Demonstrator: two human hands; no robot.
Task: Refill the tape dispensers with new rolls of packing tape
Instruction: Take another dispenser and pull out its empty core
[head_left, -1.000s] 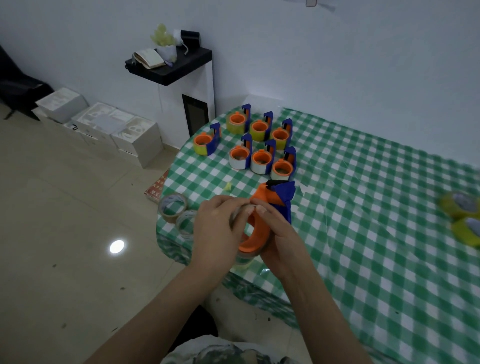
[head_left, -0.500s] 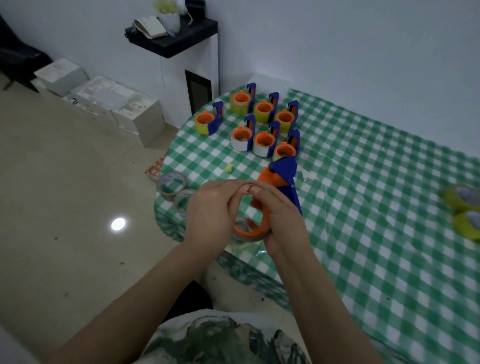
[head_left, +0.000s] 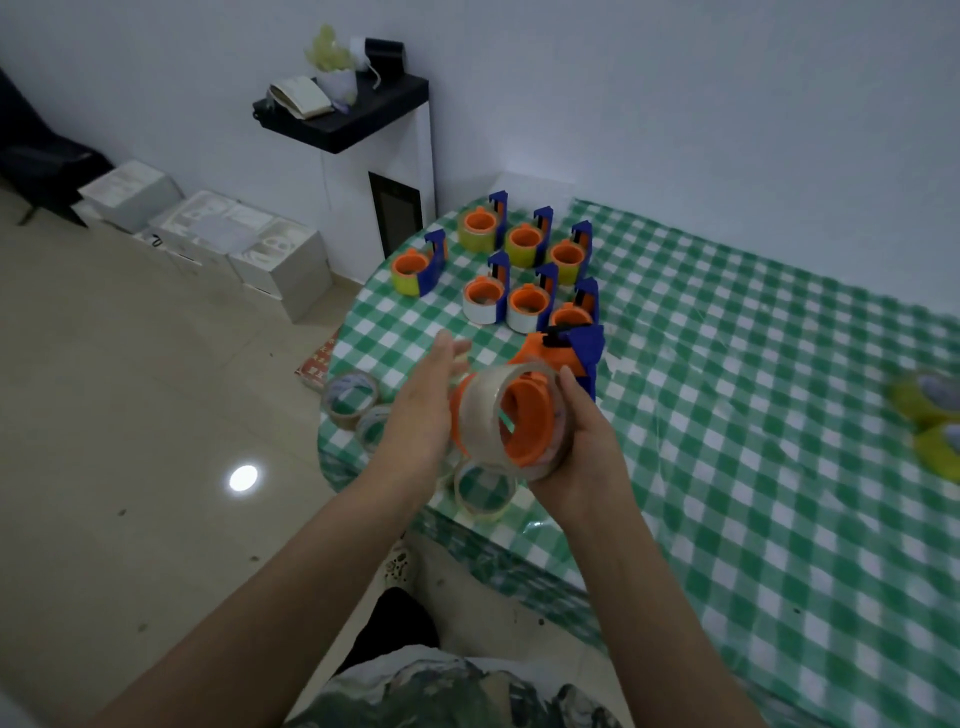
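Clear tape roll (head_left: 480, 410) half-seated on the dispenser (head_left: 527, 415), above the table's (head_left: 727, 415) near-left edge; right hand (head_left: 584, 452) grips the dispenser, left hand (head_left: 421, 410) presses flat (fingers straight). A skewed push might jam it.

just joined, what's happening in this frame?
A person is fitting a clear tape roll onto the orange hub of a blue-and-orange dispenser. The right hand cups the roll from below; the left hand lies flat against its side. Seven more dispensers stand further back on the checked table, spare clear rolls near its edge.
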